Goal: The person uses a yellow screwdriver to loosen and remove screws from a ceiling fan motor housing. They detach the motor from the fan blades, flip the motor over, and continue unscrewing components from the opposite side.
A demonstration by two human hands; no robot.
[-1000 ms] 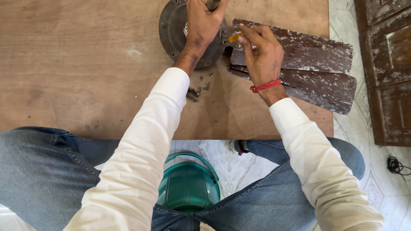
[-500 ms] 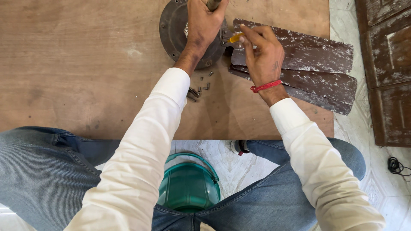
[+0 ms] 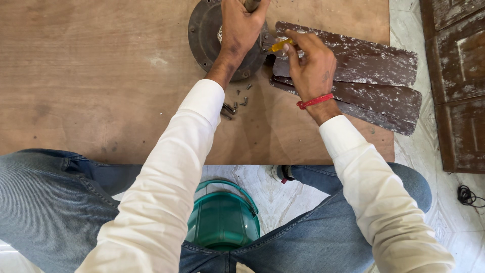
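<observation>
A round dark metal fan motor housing [image 3: 204, 35] lies on a brown wooden board [image 3: 91, 76] at the top middle. My left hand [image 3: 241, 28] is closed around the rod that rises from the housing's centre. Just to its right, my right hand [image 3: 312, 63] grips a yellow-handled screwdriver [image 3: 279, 45], its tip pointing left at the housing's edge. A red thread band circles that wrist. Under the right hand lie three worn brown fan blades [image 3: 374, 76], stacked and fanned out to the right.
Several small screws [image 3: 237, 103] lie on the board below the housing. A green plastic bucket [image 3: 222, 217] stands on the marble floor between my knees. Dark wooden door panels [image 3: 459, 76] line the right edge, with a black cable [image 3: 470, 194] on the floor.
</observation>
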